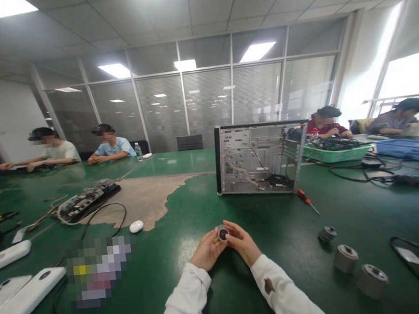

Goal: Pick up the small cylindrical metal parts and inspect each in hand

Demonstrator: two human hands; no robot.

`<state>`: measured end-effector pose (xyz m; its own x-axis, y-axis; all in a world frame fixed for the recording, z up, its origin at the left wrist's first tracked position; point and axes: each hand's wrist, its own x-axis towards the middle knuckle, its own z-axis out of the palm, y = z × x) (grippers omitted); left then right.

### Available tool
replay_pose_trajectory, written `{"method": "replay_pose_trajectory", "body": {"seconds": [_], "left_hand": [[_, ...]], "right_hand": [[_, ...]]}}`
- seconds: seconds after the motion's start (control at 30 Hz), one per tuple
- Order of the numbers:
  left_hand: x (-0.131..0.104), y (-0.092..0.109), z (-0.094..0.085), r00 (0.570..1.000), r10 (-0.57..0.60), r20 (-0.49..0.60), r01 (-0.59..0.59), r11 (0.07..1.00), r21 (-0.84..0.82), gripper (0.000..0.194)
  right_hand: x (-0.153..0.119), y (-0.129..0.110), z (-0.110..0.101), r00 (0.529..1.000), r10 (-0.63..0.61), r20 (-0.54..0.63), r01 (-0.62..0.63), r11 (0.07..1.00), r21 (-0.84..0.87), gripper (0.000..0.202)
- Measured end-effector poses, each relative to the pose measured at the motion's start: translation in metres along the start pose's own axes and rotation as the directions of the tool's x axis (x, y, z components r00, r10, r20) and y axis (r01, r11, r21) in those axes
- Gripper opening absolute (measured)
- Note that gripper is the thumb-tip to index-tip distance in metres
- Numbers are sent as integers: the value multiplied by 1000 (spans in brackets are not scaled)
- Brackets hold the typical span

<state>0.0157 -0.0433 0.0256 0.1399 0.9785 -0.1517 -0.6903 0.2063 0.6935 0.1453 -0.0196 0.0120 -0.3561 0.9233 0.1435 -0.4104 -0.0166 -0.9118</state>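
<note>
A small round metal part with a dark inside is held between both hands above the green table. My left hand has its fingers closed on the part's left side. My right hand grips it from the right, thumb against its lower edge. To the right stand several metal cylinders: a small one, a larger one and the nearest one. Behind them lies a red and black screwdriver.
An open computer case stands behind my hands. A white oval object, a power board and white devices lie left. Green and blue baskets stand right. Several people sit across the table.
</note>
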Motion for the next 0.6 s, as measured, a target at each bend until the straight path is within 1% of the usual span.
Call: {"method": "replay_pose_trajectory", "body": {"seconds": [0.07,0.13,0.27,0.37,0.43,0.6], "left_hand": [[-2,0,3,1000,-23,10,23,1000,3,17],[-2,0,4,999,-36,27,36,999,10,19],[-2,0,2,994,-60,93,58,998,26,23],[-1,-2,1,988,-80,133,70,995,76,27],[-1,-2,2,988,-83,133,68,992,110,28],[-2,-1,6,993,-83,84,66,980,189,28]], "right_hand": [[-2,-4,2,999,37,11,-38,998,57,51],[-3,-7,3,999,50,4,-50,995,83,49],[-2,-6,2,997,66,-47,-59,990,126,41],[0,-5,2,993,70,-91,-55,986,156,38],[0,-4,2,993,61,-102,-45,986,160,37],[0,-4,2,994,23,-106,-9,992,128,34]]}}
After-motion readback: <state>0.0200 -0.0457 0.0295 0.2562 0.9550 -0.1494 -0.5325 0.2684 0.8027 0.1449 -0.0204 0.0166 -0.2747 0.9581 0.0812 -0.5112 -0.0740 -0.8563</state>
